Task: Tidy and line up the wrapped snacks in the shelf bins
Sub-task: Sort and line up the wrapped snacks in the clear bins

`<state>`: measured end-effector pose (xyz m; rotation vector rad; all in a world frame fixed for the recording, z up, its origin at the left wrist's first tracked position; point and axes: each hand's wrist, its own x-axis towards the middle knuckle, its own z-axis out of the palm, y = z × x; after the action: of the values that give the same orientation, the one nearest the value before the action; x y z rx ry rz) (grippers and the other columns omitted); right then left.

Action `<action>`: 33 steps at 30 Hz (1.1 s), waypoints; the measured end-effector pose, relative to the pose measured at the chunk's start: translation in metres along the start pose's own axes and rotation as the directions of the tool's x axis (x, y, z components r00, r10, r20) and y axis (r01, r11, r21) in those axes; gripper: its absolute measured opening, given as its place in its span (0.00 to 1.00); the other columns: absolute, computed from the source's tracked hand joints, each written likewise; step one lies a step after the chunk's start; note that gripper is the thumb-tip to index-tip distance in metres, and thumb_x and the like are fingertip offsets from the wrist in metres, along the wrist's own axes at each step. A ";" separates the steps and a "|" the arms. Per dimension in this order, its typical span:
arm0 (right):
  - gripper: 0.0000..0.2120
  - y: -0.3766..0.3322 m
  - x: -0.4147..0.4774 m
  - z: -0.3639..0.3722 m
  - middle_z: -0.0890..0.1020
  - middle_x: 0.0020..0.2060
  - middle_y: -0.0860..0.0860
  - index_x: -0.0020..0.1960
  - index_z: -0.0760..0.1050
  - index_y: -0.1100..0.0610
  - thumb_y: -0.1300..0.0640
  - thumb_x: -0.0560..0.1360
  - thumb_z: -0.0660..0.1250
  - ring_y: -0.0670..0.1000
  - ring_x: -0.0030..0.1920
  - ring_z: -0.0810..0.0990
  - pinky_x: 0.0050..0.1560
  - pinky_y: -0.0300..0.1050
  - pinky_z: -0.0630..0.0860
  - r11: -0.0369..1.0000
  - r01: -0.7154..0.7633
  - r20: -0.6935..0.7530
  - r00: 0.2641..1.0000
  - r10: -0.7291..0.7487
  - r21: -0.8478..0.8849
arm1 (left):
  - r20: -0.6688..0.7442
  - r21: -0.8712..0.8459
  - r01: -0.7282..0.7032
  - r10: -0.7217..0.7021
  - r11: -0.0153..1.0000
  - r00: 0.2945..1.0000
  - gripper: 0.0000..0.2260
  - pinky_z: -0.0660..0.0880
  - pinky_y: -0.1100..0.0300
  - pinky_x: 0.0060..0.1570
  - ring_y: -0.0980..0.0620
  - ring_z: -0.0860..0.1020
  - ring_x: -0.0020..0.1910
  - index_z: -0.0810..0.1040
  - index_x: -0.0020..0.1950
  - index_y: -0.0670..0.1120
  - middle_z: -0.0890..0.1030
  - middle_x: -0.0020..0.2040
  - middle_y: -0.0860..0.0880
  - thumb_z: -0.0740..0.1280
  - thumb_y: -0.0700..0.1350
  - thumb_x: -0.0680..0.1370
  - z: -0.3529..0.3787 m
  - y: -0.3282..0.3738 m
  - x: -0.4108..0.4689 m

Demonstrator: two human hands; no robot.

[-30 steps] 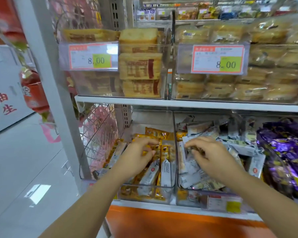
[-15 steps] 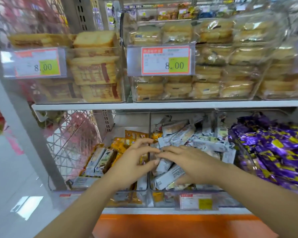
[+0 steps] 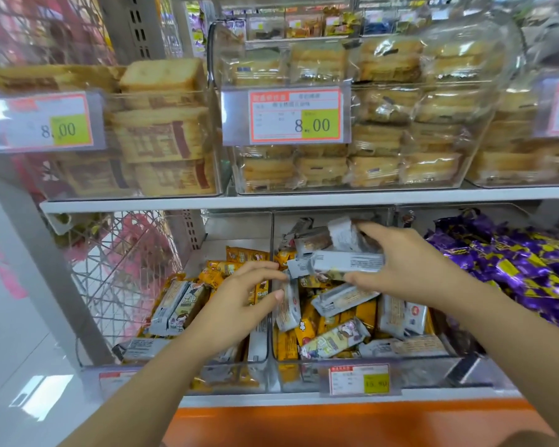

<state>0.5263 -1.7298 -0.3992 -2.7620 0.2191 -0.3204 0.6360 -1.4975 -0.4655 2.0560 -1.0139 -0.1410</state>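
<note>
Two clear bins sit side by side on the lower shelf. The left bin (image 3: 229,379) holds yellow and grey wrapped snacks, some lined up. The middle bin (image 3: 433,371) holds a jumble of grey and yellow snack bars (image 3: 333,340). My right hand (image 3: 407,262) grips a stack of grey wrapped bars (image 3: 346,261) lifted above the middle bin, thumb under and fingers over them. My left hand (image 3: 239,304) hovers over the left bin by the divider, fingers and thumb spread, holding nothing.
A bin of purple wrapped candies (image 3: 523,269) stands to the right. The upper shelf (image 3: 304,201) carries clear bins of wrapped cakes with 8.00 price tags (image 3: 296,116). A wire rack (image 3: 120,269) and grey upright flank the left side.
My right hand has gathered grey bars and lifted them up and back over the middle bin. My left hand stayed by the divider. The camera moved closer and to the right.
</note>
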 end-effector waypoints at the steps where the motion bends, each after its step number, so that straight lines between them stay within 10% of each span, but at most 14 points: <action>1: 0.39 0.001 0.000 -0.002 0.77 0.60 0.50 0.74 0.60 0.50 0.40 0.69 0.70 0.51 0.53 0.77 0.50 0.47 0.77 0.996 -0.045 -0.016 0.999 0.044 -0.073 | -0.006 0.002 0.002 -0.002 1.000 1.000 0.10 0.62 0.65 0.66 0.70 0.66 0.64 0.76 0.58 0.60 0.69 0.64 0.65 0.65 0.48 0.79 0.001 0.000 0.001; 6: 0.38 0.003 0.004 -0.002 0.78 0.56 0.52 0.73 0.54 0.47 0.32 0.70 0.63 0.56 0.59 0.74 0.57 0.51 0.67 0.862 -0.159 -0.099 0.987 0.126 -0.481 | -0.005 -0.006 0.006 -0.006 1.000 1.000 0.10 0.62 0.64 0.66 0.70 0.66 0.63 0.76 0.57 0.61 0.69 0.62 0.65 0.65 0.49 0.78 0.002 0.001 0.003; 11: 0.37 0.014 0.012 0.019 0.76 0.60 0.53 0.74 0.53 0.39 0.37 0.71 0.66 0.60 0.62 0.71 0.56 0.55 0.67 0.836 -0.174 -0.241 0.969 0.051 -0.521 | 0.005 0.000 0.002 -0.002 1.000 1.000 0.10 0.63 0.62 0.67 0.69 0.66 0.64 0.75 0.56 0.64 0.69 0.63 0.65 0.65 0.49 0.78 0.000 0.000 0.002; 19: 0.22 -0.019 0.018 0.027 0.71 0.67 0.43 0.70 0.65 0.41 0.42 0.77 0.59 0.50 0.67 0.66 0.65 0.49 0.59 0.928 0.081 -0.106 0.986 -0.127 -0.364 | -0.008 -0.002 -0.032 0.032 0.999 0.999 0.10 0.62 0.68 0.64 0.71 0.66 0.63 0.75 0.56 0.63 0.71 0.62 0.64 0.66 0.49 0.78 -0.002 -0.002 0.004; 24: 0.22 -0.040 0.052 0.057 0.68 0.69 0.44 0.71 0.65 0.44 0.47 0.77 0.63 0.50 0.69 0.63 0.67 0.52 0.60 0.838 0.358 0.236 0.930 -0.281 -0.412 | -0.002 0.008 -0.045 0.045 0.999 0.999 0.10 0.61 0.71 0.63 0.72 0.65 0.63 0.75 0.57 0.62 0.70 0.63 0.64 0.66 0.48 0.78 -0.002 -0.003 0.003; 33: 0.09 -0.013 0.048 0.035 0.74 0.50 0.45 0.50 0.79 0.48 0.54 0.75 0.61 0.47 0.48 0.75 0.41 0.40 0.68 0.850 0.262 0.224 0.959 -0.175 -0.457 | 0.028 0.060 -0.052 0.050 0.997 0.998 0.10 0.55 0.82 0.58 0.70 0.66 0.62 0.76 0.58 0.60 0.71 0.61 0.64 0.65 0.50 0.78 -0.009 -0.003 0.008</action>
<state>0.5821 -1.7154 -0.4167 -3.3015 -0.0803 -0.0791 0.6470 -1.4960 -0.4599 2.0856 -1.0981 -0.1120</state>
